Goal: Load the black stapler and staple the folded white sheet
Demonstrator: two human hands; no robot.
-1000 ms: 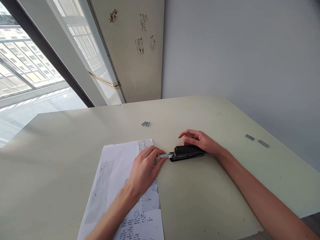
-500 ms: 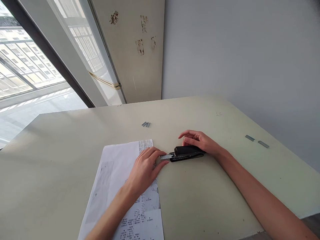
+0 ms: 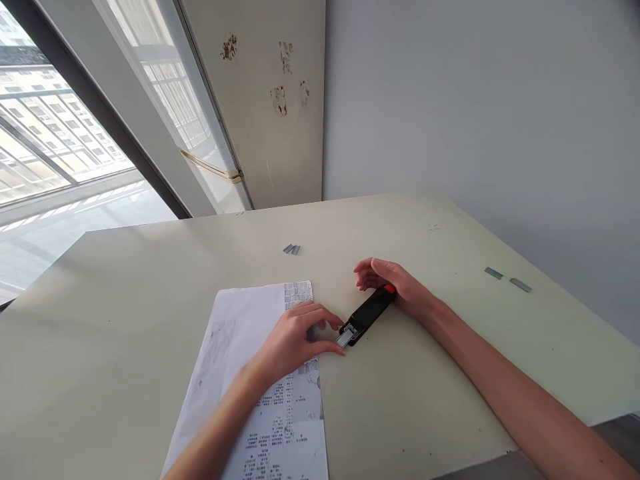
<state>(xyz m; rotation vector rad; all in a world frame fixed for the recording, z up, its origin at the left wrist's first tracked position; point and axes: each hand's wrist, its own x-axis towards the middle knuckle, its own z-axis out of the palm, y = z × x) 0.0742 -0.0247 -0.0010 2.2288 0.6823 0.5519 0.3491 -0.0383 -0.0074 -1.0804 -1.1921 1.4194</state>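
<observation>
A black stapler (image 3: 371, 312) with a red patch at its rear lies slantwise on the table, its silver staple tray (image 3: 346, 337) sticking out at the front. My left hand (image 3: 300, 330) rests over the paper's right edge, thumb and fingertips on either side of the stapler's front end, touching it. Against the rear end of the stapler is the heel of my right hand (image 3: 395, 277); its fingers are loosely curved and apart, gripping nothing. Under my left hand and forearm lies a printed sheet of paper (image 3: 250, 313), partly covered.
Several short staple strips (image 3: 292, 249) lie together beyond the paper. Two more strips, a nearer one (image 3: 521, 285) and a farther one (image 3: 493, 273), are near the right edge of the table (image 3: 125, 373). A cabinet-like panel (image 3: 275, 147) and a grey wall (image 3: 475, 100) stand behind.
The stapler has turned, its front end swinging toward me and its rear away. My left thumb and fingers have spread a little wider, and my right hand has rolled slightly.
</observation>
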